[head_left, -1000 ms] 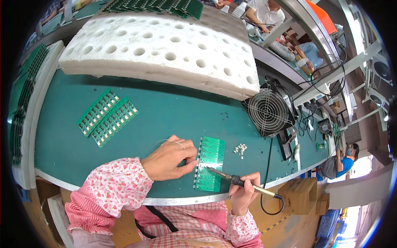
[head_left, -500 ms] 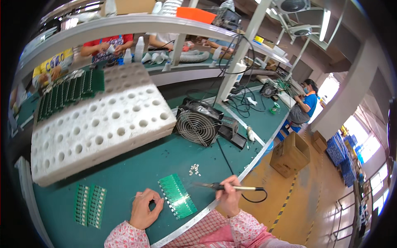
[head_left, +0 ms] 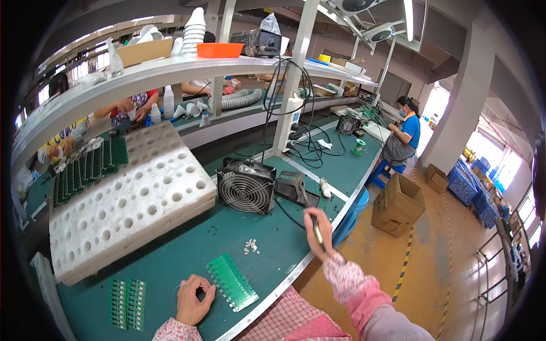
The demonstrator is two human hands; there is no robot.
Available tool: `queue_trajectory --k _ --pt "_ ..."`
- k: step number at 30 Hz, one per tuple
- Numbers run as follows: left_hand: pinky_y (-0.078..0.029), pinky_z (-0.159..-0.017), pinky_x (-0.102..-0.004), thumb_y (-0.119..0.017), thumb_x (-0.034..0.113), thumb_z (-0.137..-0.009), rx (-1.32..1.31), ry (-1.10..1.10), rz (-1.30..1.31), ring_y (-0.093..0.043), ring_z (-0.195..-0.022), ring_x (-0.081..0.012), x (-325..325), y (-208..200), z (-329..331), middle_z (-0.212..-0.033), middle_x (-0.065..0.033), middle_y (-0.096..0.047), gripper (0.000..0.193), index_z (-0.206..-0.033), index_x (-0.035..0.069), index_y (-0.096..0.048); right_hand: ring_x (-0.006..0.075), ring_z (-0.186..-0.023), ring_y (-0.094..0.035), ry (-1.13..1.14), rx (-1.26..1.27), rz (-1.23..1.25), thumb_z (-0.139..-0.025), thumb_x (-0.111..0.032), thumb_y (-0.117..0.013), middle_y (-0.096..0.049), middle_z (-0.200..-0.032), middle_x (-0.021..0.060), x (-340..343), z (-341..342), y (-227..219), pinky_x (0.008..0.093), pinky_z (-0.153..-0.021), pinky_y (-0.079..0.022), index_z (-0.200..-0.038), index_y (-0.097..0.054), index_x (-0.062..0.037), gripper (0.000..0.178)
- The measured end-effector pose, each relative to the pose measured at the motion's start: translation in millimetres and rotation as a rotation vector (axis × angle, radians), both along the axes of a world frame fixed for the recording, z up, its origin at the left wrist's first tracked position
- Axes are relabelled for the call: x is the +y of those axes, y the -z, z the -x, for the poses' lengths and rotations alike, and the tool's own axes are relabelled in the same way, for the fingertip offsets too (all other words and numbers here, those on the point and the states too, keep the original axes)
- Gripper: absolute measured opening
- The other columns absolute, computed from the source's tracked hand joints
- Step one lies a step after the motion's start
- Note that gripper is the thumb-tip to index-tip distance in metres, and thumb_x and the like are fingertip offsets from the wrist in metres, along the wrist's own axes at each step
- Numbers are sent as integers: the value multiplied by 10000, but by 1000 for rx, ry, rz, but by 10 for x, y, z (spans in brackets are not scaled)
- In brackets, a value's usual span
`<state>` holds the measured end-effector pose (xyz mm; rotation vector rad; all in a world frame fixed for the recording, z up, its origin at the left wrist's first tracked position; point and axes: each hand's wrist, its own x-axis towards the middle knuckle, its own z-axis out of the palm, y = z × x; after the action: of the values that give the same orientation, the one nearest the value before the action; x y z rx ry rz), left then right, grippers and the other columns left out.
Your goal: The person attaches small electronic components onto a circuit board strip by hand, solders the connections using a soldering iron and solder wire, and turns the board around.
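My right hand (head_left: 318,234) is closed round a soldering iron (head_left: 320,237), its front end up by the dark iron stand (head_left: 297,190) near the bench's right edge. My left hand (head_left: 194,300) rests on the green bench with thumb and fingers curled together in a pinch, a thin wire showing beside the fingers. Just right of it lies a green circuit board (head_left: 232,282) with pale pads along its edge. Beyond that board sits a small heap of whitish components (head_left: 251,246). To the left lie two narrow populated circuit boards (head_left: 136,304), side by side.
A thick white foam block (head_left: 128,219) with holes bears a row of green boards (head_left: 94,165). A black fan (head_left: 246,190) stands beside the stand. Cables hang from the shelf post (head_left: 293,85). A cardboard box (head_left: 398,204) is on the floor; a person (head_left: 406,131) sits farther along.
My right hand has carried the soldering iron away from the circuit board, forward to the iron stand. My left hand stays beside the board. The whole view has shifted somewhat.
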<state>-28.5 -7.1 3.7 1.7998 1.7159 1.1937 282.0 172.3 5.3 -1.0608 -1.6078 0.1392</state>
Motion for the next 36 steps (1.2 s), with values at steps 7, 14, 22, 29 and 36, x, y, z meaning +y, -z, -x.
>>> queue_trajectory --k 7,14,22,29,36 --pt "-370 -721 -338 -682 91 -758 82 -9 3 -577 -706 -210 12 26 -36 -734 -30 -605 181 -689 63 -517 257 -675 -588 -114 92 11 -817 -12 -649 -565 -818 114 -705 427 235 318 -600 -484 -990 -614 -84 191" --pt "-380 -719 -320 -689 80 -756 71 5 15 -584 -734 -214 73 30 -124 -788 -51 -621 180 -695 47 -522 243 -630 -605 -62 54 -30 -813 -11 -654 -563 -823 120 -666 280 310 315 -538 -489 -1008 -616 -96 216" --pt "-464 -685 -331 -614 90 -867 66 -16 32 -598 -821 -243 -53 -94 -52 -904 -128 -633 107 -773 48 -582 231 -637 -583 -155 67 -10 -776 31 -660 -547 -813 118 -640 374 293 303 -519 -465 -1014 -612 -101 276" --pt "-428 -772 -421 -585 25 -793 421 95 -309 -547 -842 -322 13 -521 -570 -922 -139 -609 4 -794 28 -583 189 -654 -608 -365 -91 -30 -689 -28 -748 -576 -825 54 -890 286 102 277 -543 -504 -1047 -684 -135 378" --pt "-364 -827 -445 -601 122 -839 584 165 -318 -529 -860 -292 -206 -423 -981 -909 -96 -580 71 -861 60 -575 246 -708 -560 -658 -161 -86 -791 -223 -697 -523 -856 77 -1252 421 159 338 -576 -460 -903 -656 -140 145"
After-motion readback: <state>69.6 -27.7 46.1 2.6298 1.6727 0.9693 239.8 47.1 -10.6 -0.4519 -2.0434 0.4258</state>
